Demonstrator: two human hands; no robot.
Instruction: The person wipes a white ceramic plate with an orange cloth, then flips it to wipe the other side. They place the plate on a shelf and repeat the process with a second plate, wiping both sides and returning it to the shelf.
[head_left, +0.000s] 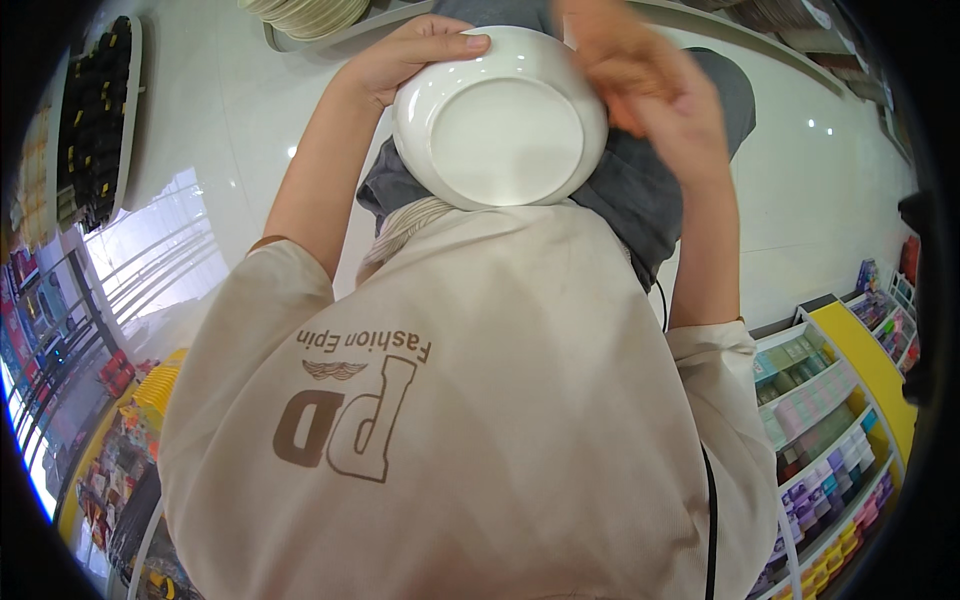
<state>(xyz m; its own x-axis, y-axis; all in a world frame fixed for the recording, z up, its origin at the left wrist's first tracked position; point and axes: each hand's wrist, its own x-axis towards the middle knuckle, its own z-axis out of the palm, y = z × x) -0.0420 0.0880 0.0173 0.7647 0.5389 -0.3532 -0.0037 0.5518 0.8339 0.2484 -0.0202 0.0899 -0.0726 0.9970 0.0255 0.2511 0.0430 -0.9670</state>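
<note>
A glossy white ceramic dish (506, 139), a plate or shallow bowl, lies across my lap with its underside and foot ring facing up. My left hand (420, 56) grips its far left rim, the thumb on the underside and the fingers mostly hidden beneath. At the dish's right edge, my right hand (652, 82) is blurred by motion. Its fingers are closed around what looks like an orange cloth (628, 114), mostly covered by the hand. Blur hides whether the cloth touches the dish.
A stack of pale plates (307, 15) sits on a low shelf (337, 37) at far left. More stacked dishware (780, 26) stands on the far right shelving. Display racks (825, 420) hold packaged goods at right. Glossy tiled floor (810, 195) surrounds me, with a black cord (663, 304) beside my right leg.
</note>
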